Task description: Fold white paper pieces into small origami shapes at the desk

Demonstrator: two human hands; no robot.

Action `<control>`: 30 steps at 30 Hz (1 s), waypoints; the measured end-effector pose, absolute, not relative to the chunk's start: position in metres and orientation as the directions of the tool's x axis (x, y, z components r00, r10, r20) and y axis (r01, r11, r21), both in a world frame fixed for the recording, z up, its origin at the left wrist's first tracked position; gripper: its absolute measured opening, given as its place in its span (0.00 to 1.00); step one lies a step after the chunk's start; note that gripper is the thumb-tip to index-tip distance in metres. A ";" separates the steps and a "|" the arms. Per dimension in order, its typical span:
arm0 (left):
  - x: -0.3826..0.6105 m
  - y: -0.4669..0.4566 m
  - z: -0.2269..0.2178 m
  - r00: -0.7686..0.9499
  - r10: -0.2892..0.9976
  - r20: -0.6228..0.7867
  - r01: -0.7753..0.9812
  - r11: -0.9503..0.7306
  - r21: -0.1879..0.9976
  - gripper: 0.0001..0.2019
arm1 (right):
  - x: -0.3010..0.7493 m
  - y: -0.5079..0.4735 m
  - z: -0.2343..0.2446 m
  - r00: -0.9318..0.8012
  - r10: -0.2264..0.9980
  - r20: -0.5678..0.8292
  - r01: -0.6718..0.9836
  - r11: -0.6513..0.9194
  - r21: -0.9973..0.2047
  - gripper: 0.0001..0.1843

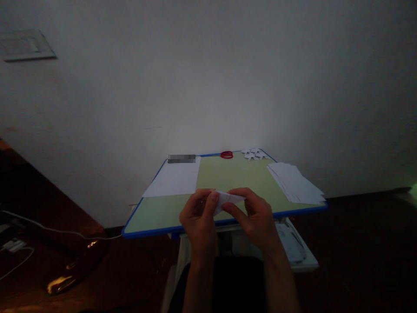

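Between my two hands, just over the near edge of the table, is a small folded piece of white paper (224,200) with a pointed right end. My left hand (201,213) pinches its left side between thumb and fingers. The right tip is pinched by my right hand (252,215), thumb below and fingers above. Part of the paper is hidden behind my fingers. The pale green tabletop (224,176) with a blue rim lies beyond the hands.
White sheets lie at the left (174,178), and a fanned stack of paper (295,182) at the right. Red-handled scissors (226,154) and several small folded paper pieces (254,154) rest along the back edge by the wall. A white drawer (293,243) juts out below right.
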State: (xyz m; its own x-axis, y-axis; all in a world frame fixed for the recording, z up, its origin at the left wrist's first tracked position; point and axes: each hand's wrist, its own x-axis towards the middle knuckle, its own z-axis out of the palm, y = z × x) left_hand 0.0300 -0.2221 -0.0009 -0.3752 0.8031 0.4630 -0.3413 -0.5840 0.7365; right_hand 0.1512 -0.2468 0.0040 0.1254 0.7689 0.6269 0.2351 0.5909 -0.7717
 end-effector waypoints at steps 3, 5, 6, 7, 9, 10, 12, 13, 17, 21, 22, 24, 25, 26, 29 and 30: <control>0.030 -0.222 0.001 -0.408 0.800 0.440 -0.333 -0.579 0.744 0.08 | 0.148 -0.246 0.006 0.122 0.766 0.631 0.257 0.590 -0.765 0.08; 0.028 -0.220 0.003 -0.438 0.789 0.431 -0.323 -0.585 0.744 0.09 | 0.147 -0.245 0.005 0.080 0.766 0.638 0.241 0.606 -0.758 0.09; 0.027 -0.219 0.004 -0.454 0.782 0.427 -0.314 -0.589 0.745 0.09 | 0.147 -0.245 0.005 0.048 0.764 0.643 0.230 0.618 -0.751 0.10; 0.026 -0.218 0.005 -0.470 0.775 0.421 -0.306 -0.591 0.746 0.09 | 0.147 -0.245 0.004 0.020 0.759 0.651 0.220 0.632 -0.743 0.12; 0.024 -0.217 0.005 -0.499 0.765 0.407 -0.296 -0.592 0.750 0.10 | 0.148 -0.245 0.004 -0.020 0.751 0.661 0.208 0.649 -0.732 0.17; 0.024 -0.216 0.005 -0.505 0.764 0.402 -0.294 -0.590 0.752 0.10 | 0.148 -0.246 0.004 -0.032 0.751 0.660 0.203 0.651 -0.731 0.20; 0.023 -0.216 0.004 -0.491 0.771 0.405 -0.290 -0.584 0.758 0.10 | 0.148 -0.247 0.005 -0.044 0.756 0.653 0.191 0.648 -0.738 0.22; 0.023 -0.217 0.004 -0.476 0.775 0.415 -0.285 -0.583 0.761 0.10 | 0.148 -0.247 0.006 -0.046 0.759 0.650 0.182 0.646 -0.742 0.22; 0.023 -0.220 0.003 -0.437 0.769 0.467 -0.240 -0.600 0.763 0.09 | 0.145 -0.248 0.010 -0.023 0.756 0.655 0.155 0.650 -0.744 0.16; 0.024 -0.220 0.003 -0.432 0.760 0.486 -0.219 -0.611 0.761 0.08 | 0.143 -0.246 0.010 0.007 0.763 0.646 0.148 0.638 -0.756 0.14; 0.024 -0.220 0.002 -0.433 0.759 0.486 -0.217 -0.611 0.761 0.08 | 0.144 -0.245 0.009 0.013 0.767 0.642 0.146 0.633 -0.760 0.13; 0.024 -0.218 0.001 -0.434 0.762 0.481 -0.228 -0.609 0.759 0.08 | 0.144 -0.245 0.008 0.027 0.769 0.639 0.147 0.629 -0.764 0.13; 0.024 -0.218 0.000 -0.431 0.766 0.477 -0.239 -0.607 0.758 0.08 | 0.144 -0.246 0.007 0.033 0.770 0.637 0.151 0.626 -0.765 0.13; 0.023 -0.217 -0.001 -0.426 0.771 0.473 -0.250 -0.603 0.758 0.08 | 0.145 -0.246 0.007 0.039 0.770 0.637 0.156 0.625 -0.765 0.13; 0.022 -0.216 -0.003 -0.391 0.795 0.463 -0.265 -0.579 0.771 0.09 | 0.146 -0.247 0.008 0.051 0.776 0.628 0.168 0.614 -0.771 0.12; 0.021 -0.215 -0.003 -0.367 0.808 0.462 -0.263 -0.566 0.781 0.09 | 0.147 -0.247 0.008 0.052 0.783 0.620 0.163 0.606 -0.779 0.11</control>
State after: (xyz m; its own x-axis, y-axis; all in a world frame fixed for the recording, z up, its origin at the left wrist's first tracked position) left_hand 0.0211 -0.2154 -0.0034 -0.3667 0.8078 0.4615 -0.2633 -0.5659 0.7813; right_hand 0.1468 -0.2471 0.0082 0.0521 0.7827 0.6203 0.1628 0.6061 -0.7785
